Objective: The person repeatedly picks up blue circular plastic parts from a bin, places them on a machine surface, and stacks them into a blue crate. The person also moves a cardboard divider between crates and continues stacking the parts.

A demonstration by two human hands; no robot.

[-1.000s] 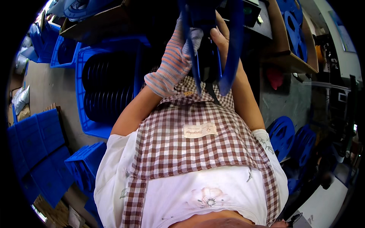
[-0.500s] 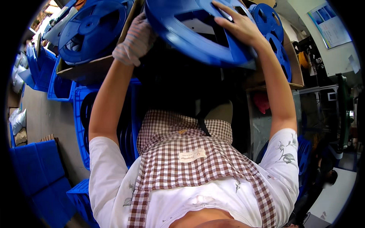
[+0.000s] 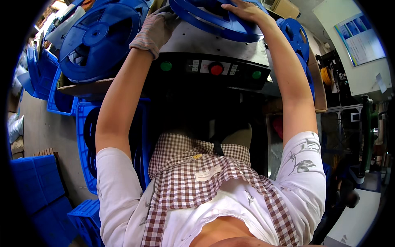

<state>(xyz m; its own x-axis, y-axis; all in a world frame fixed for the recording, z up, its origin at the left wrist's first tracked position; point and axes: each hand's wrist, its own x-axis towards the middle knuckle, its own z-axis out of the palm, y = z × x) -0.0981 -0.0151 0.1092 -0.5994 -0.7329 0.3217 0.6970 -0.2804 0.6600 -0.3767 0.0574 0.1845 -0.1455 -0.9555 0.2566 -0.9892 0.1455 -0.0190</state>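
A large blue plastic reel [image 3: 212, 29] is held over the metal top [image 3: 193, 39] of a machine, partly cut off by the upper edge of the view. At its left rim, my left hand [image 3: 155, 32], in a striped knit glove, is closed; its fingertips are partly hidden. My bare right hand [image 3: 249, 11] grips the reel's right side, with fingers reaching over it towards an opening. The machine's front panel carries a red button [image 3: 216, 68] in the middle, with a green button [image 3: 166, 66] to the left and another green button [image 3: 256, 75] to the right.
Blue reels [image 3: 96, 35] fill a cardboard box [image 3: 88, 89] on the left. More blue reels [image 3: 294, 35] stand in a box on the right. Blue crates [image 3: 84, 152] holding dark discs sit below left. Blue bins [image 3: 35, 173] are stacked on the floor. A person [image 3: 349, 197] is at far right.
Both hands have moved the reel up and away, lowering it towards the machine top. The metal surface and the buttons, hidden or dark before, now show.
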